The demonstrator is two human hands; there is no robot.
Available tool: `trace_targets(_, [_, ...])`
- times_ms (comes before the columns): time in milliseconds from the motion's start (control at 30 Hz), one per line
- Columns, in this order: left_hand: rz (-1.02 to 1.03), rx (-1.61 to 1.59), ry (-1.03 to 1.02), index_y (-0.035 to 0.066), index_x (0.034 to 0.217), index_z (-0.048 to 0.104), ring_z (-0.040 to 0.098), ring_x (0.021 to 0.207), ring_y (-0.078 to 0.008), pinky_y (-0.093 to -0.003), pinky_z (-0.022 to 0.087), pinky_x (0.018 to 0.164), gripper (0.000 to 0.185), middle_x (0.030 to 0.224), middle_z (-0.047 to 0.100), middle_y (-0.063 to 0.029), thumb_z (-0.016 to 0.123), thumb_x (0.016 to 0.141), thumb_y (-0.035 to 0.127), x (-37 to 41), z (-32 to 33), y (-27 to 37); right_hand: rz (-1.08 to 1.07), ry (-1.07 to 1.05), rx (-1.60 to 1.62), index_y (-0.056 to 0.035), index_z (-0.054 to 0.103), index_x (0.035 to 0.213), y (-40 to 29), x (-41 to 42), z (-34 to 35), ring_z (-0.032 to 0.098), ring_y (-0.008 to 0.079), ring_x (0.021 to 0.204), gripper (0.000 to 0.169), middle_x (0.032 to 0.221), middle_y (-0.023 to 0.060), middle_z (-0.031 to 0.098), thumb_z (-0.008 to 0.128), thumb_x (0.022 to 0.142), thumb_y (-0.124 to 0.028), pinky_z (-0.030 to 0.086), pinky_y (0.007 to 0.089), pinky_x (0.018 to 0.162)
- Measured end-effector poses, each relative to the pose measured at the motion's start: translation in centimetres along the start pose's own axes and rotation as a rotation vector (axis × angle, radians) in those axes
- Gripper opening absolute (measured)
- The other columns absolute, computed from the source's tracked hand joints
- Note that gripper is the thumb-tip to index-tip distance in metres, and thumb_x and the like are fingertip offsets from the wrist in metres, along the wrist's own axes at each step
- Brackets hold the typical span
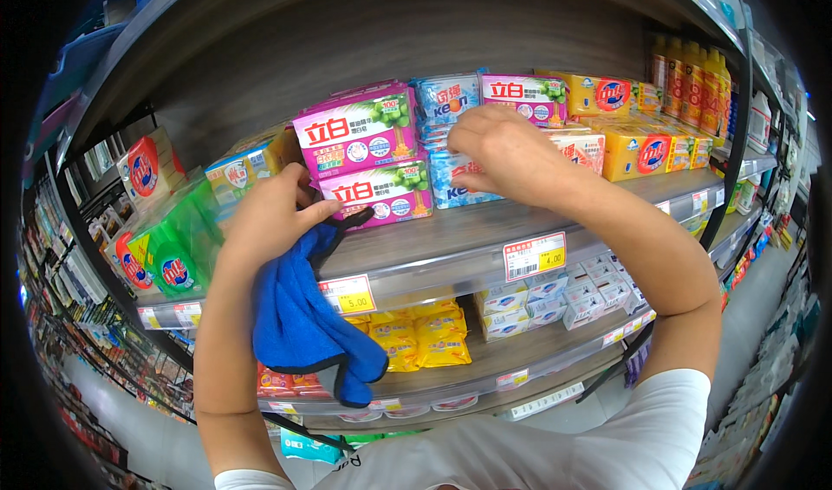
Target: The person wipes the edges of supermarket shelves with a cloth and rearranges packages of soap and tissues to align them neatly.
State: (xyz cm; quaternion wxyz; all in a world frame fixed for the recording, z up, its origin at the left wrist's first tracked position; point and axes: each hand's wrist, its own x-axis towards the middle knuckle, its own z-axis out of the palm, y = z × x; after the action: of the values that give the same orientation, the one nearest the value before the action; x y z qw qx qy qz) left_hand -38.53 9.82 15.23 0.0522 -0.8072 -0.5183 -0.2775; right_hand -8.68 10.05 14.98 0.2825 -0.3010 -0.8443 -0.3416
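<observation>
On a store shelf, my left hand (281, 210) holds a blue cloth with a dark border (305, 314), which hangs over the shelf's front edge. That hand is against the left side of the stacked pink soap packs (383, 188). My right hand (497, 155), its fingers curled and apart, is at the blue and white soap packs (463, 194) just right of the pink stack. Whether its fingertips grip a pack cannot be told. Behind my right hand stands another pink soap pack (520, 93), upright on other packs.
Green soap packs (172, 243) and a yellow-and-blue pack (244, 165) stand at the left. Yellow soap packs (637, 149) and orange bottles (692, 93) are at the right. Price tags (535, 257) line the shelf edge. Boxed soaps (523, 305) and yellow packets (419, 340) lie on the shelf below.
</observation>
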Motion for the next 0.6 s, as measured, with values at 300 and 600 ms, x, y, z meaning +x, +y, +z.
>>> trace_targets(300, [0.041,-0.306,-0.096,-0.002,0.115,0.055,0.061,0.102,-0.0315,-0.0376,0.046,0.088,0.059,0.108,0.064,-0.0199,0.066,0.08,0.045,1.1,2.9,-2.0,0.076,-0.139,0.108,-0.0002,0.053,0.097,-0.4,2.1,2.9,0.06,0.0318,0.092,0.043,0.098,0.0149,0.057,0.076,0.068,-0.023,0.051,0.0401,0.073])
trace_targets(600, [0.053,-0.277,-0.088,-0.001,0.116,0.055,0.06,0.104,-0.0306,-0.036,0.045,0.09,0.059,0.111,0.063,-0.0191,0.063,0.082,0.046,0.8,3.0,-2.2,0.097,-0.125,0.171,-0.0045,0.05,0.1,-0.1,1.7,3.2,0.058,0.0335,0.093,0.042,0.102,0.0131,0.056,0.075,0.071,-0.023,0.049,0.0424,0.072])
